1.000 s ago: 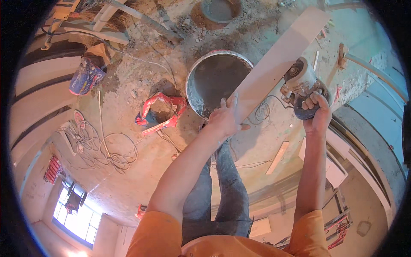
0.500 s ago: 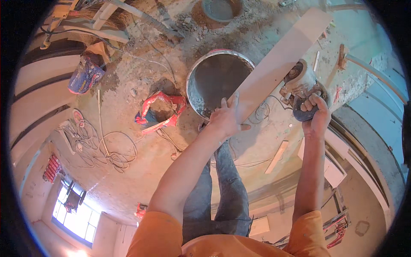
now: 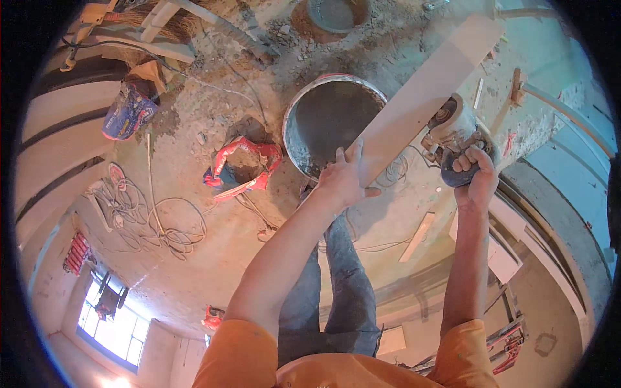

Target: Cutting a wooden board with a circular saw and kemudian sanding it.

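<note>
A long pale strip (image 3: pixel 427 90), like a cut tile or board, slants up and to the right across the rim of a round bucket (image 3: pixel 290 129) of dark grey contents. My left hand (image 3: pixel 343 181) is on its near end, fingers over the left edge and thumb sticking out beyond the end. What lies under that palm is hidden. To the right of the strip, my right hand (image 3: pixel 477 171) is closed round the handle of a dusty power cutter (image 3: pixel 456 129). The cutter's head is at the strip's right edge; its blade cannot be made out.
An opened red bag (image 3: pixel 262 152) stands left of the bucket, with a blue bag (image 3: pixel 129 113) farther left. Cables (image 3: pixel 171 229) lie coiled on the floor. A small wooden piece (image 3: pixel 417 237) lies near my legs. Rubble and another tub (image 3: pixel 336 16) are at the far side.
The power cutter in my right hand has tipped slightly and shifted a little. My left hand stays at the strip's near end. The whole view has moved only slightly.
</note>
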The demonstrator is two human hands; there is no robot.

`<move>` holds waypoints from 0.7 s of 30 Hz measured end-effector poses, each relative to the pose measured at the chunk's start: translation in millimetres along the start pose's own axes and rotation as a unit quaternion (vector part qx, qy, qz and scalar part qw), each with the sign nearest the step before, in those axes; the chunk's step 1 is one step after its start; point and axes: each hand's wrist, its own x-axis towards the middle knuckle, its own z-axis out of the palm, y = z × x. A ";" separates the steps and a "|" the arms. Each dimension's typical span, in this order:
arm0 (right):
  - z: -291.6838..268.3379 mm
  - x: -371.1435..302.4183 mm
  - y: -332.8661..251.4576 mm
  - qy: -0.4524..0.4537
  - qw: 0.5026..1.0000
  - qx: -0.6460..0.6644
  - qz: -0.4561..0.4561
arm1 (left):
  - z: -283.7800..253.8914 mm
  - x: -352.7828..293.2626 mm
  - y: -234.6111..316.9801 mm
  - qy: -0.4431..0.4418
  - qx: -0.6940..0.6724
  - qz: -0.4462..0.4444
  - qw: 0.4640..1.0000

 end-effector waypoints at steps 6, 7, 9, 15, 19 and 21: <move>-6.2 -0.3 2.0 -0.004 1.000 -0.004 -0.003 | 0.2 0.4 -0.3 0.003 -0.009 0.004 1.000; -4.8 -2.1 2.0 0.000 1.000 -0.009 -0.002 | 2.3 1.2 -1.7 0.008 -0.008 0.006 1.000; -1.0 -5.9 1.2 0.007 1.000 -0.019 -0.001 | 4.7 1.8 -3.1 0.017 -0.006 0.009 1.000; -9.6 -3.2 7.0 -0.008 1.000 0.005 0.005 | 1.4 0.4 -0.1 -0.001 -0.005 -0.001 1.000; -15.5 -1.0 10.1 -0.005 1.000 0.014 0.010 | 3.1 2.2 -0.5 0.004 -0.003 0.001 1.000; -16.3 -1.7 11.1 -0.010 1.000 0.014 0.015 | 3.5 2.1 -1.0 0.003 -0.009 -0.001 1.000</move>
